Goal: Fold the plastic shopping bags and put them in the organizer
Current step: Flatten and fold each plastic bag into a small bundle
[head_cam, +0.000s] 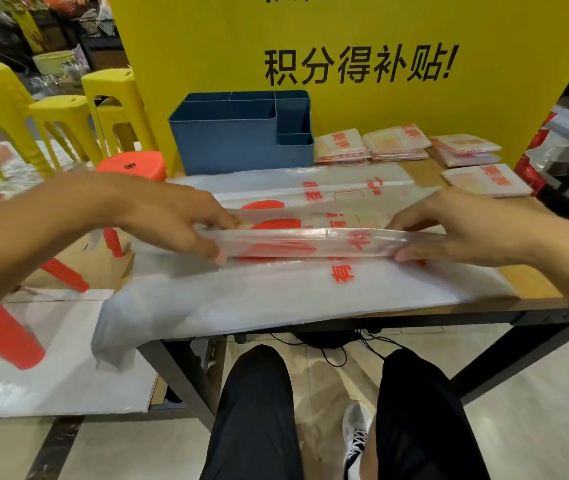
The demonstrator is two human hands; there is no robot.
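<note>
A clear plastic bag with red print (pixel 310 242) is lifted slightly above a pile of flat bags (pixel 276 296) on the table. My left hand (pixel 179 220) pinches its left end between thumb and fingers. My right hand (pixel 449 230) pinches its right end the same way. The bag stretches between them as a long narrow strip, partly folded along its length. A blue organizer (pixel 227 147) with several compartments stands at the back of the table. Folded bags lie in small stacks (pixel 397 143) to its right.
A yellow sign with black characters (pixel 355 46) stands behind the table. Yellow stools (pixel 68 123) and an orange stool (pixel 130 164) are at the left. More bags (pixel 34 358) lie on a low surface at the lower left. My legs are under the table's front edge (pixel 380 320).
</note>
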